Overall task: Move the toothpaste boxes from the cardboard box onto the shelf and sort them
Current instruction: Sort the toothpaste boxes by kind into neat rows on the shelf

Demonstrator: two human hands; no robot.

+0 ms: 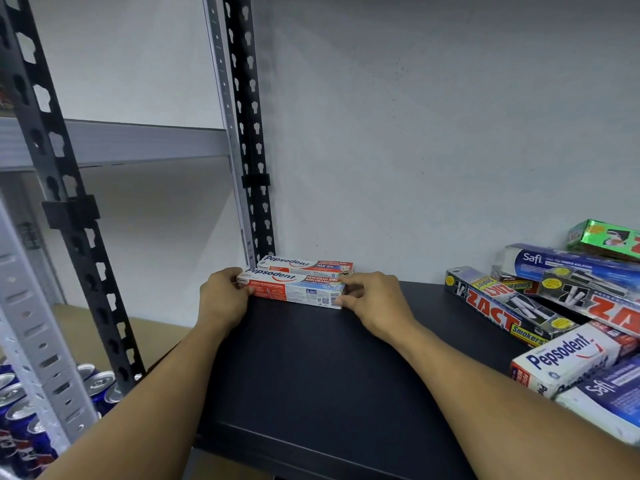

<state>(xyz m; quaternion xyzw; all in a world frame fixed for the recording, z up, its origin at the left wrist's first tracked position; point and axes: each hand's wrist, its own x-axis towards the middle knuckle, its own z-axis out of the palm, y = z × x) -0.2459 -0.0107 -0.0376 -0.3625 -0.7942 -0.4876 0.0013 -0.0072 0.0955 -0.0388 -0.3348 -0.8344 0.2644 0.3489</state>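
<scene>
Your two forearms reach in from the bottom of the frame across the black shelf (311,375). To the lower left, past the shelf's left edge, drink cans (20,410) show only in part, half hidden by a grey upright.

Near the shelf's back left corner, your left hand (225,299) and right hand (375,299) hold the front Pepsodent box (294,289) between them. The box lies level, its long axis running left to right, parallel to the back edge. Its printed face is up and the brand name is at the left end. Your left fingers curl round the left end. Your right thumb and bent fingers pinch the right end. Both end flaps are covered by your fingers.

Just behind it, a second Pepsodent box (304,265) lies the same way against the wall (415,133), beside a black upright (247,133). Whether the two boxes touch is hard to tell.

At the shelf's right edge, a loose heap of toothpaste boxes (502,315) lies at mixed angles. Zact, Safi and Pepsodent are among them, and the frame cuts some off.
</scene>
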